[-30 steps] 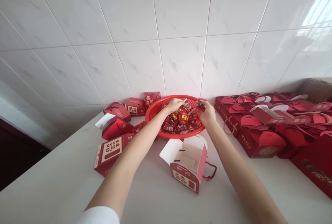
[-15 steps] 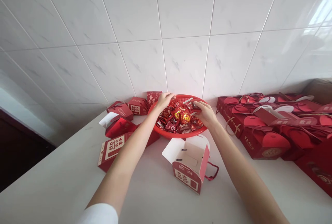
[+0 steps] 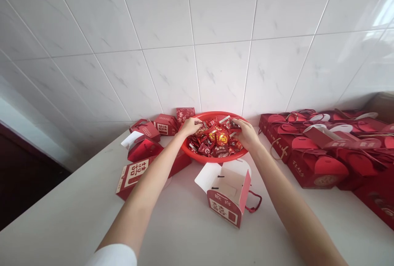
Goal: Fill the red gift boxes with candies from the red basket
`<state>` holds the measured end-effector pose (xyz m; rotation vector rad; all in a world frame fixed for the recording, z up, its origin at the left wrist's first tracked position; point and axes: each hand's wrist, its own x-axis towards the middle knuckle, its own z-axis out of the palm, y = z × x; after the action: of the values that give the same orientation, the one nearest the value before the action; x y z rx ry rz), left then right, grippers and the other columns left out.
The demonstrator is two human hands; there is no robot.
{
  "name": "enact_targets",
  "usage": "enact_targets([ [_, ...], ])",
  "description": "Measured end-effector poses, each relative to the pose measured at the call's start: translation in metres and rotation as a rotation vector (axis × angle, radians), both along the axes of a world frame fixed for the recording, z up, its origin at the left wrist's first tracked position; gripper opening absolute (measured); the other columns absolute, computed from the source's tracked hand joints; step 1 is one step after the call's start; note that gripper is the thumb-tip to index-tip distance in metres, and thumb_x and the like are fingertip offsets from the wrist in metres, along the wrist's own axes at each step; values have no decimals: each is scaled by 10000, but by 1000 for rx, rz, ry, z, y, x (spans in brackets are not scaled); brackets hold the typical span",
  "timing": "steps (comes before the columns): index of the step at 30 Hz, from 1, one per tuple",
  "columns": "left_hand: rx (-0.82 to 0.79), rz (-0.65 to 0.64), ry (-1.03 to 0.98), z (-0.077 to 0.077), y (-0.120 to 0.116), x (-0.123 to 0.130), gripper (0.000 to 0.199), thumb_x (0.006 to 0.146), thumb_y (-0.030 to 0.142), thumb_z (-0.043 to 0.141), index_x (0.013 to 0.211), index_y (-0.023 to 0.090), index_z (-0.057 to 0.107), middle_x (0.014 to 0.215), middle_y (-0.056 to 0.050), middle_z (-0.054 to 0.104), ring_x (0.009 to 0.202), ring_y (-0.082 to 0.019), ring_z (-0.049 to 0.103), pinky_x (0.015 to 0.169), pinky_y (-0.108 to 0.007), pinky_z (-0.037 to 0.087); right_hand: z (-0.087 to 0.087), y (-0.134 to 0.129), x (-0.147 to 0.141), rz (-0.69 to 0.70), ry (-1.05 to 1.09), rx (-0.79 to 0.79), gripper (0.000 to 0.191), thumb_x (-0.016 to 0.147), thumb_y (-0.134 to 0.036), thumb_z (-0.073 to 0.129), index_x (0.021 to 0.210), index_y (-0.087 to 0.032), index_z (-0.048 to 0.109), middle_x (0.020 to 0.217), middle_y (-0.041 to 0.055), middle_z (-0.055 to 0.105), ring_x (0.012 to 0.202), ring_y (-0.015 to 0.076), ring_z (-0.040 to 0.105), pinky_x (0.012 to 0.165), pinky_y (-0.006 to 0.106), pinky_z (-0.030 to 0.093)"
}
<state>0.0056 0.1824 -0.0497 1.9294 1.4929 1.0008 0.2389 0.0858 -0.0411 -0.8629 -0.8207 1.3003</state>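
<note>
A red plastic basket holds a heap of red-wrapped candies. My left hand is over its left side, fingers curled down among the candies; whatever they grip is hidden. At the right side, my right hand has its thumb and fingers closed round a dark, shiny wrapped candy. In front of the basket, between my forearms, stands a red-and-white paper gift box. Its lid flaps are up and a red cord handle hangs at its right.
To the left are several red boxes, among them a box with a white character panel and a box with a raised white flap. Rows of red handled boxes fill the right side. A tiled wall rises behind the white table.
My left hand has lowered into the candies, its fingers curling from a straighter reach. My right hand has stayed at the basket's right side. The whole view has shifted slightly.
</note>
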Motion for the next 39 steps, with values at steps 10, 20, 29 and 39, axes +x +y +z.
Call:
enact_targets([
  [10, 8, 3, -226, 2, -1, 1, 155, 719, 288, 699, 788, 195, 802, 963, -56, 805, 1013, -263, 704, 995, -387, 495, -1, 0, 0, 9, -5, 6, 239, 567, -358, 804, 708, -220, 668, 750, -12, 655, 623, 150, 559, 522, 276, 443],
  [20, -50, -49, -284, 5, -5, 3, 218, 626, 307, 827, 804, 186, 791, 928, -70, 797, 1054, -288, 687, 1033, -435, 460, -2, 2, 1, 8, -11, 15, 253, 573, -378, 793, 727, -225, 662, 796, -2, 669, 659, 160, 581, 497, 260, 405],
  [29, -94, -132, -384, 12, -14, 11, 237, 644, 327, 809, 817, 171, 767, 905, -50, 787, 969, -253, 700, 981, -415, 493, -4, 4, 1, 18, -1, 8, 252, 596, -384, 799, 739, -226, 665, 779, -5, 661, 662, 156, 580, 493, 257, 429],
  [39, 26, -404, -475, 33, -44, 47, 265, 683, 339, 825, 906, 200, 790, 1226, -81, 722, 1224, -272, 614, 1051, -402, 461, -2, 1, 0, 83, -34, -15, 268, 639, -399, 840, 761, -201, 705, 751, 16, 675, 638, 157, 605, 484, 257, 489],
])
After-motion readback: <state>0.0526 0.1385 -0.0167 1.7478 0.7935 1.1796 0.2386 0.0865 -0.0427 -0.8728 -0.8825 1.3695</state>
